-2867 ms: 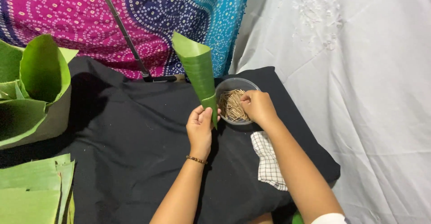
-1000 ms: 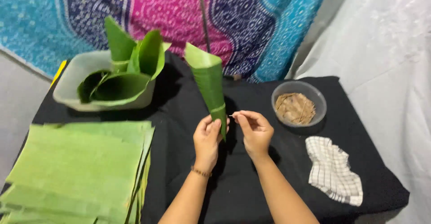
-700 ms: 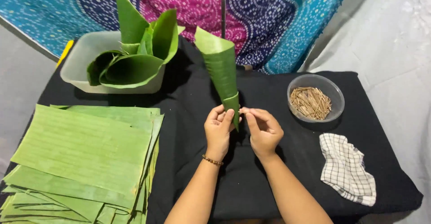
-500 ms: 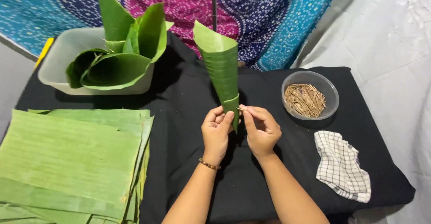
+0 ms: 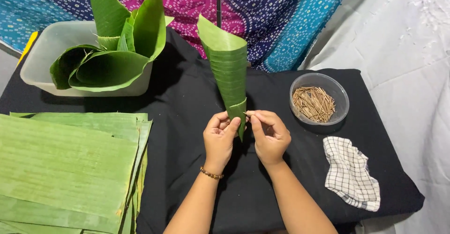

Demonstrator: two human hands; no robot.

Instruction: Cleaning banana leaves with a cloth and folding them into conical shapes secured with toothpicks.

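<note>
Green banana-leaf cone [image 5: 228, 70] stands upright, wide mouth up, narrow tip pinched by left hand [image 5: 219, 138], thumb and fingers clenched on the lower fold. Right hand [image 5: 269, 135] touches the same tip from the other side, fingertips [image 5: 253, 116] pinching a thin stick, too small to see clearly. Right of the grip: clear bowl of sticks [image 5: 318, 104], checked cloth [image 5: 351, 173] below it. Left of the grip: flat leaf stack [image 5: 65, 163]; up-left, plastic tub [image 5: 42, 51] with finished cones. Black cloth [image 5: 187, 103] underneath.
</note>
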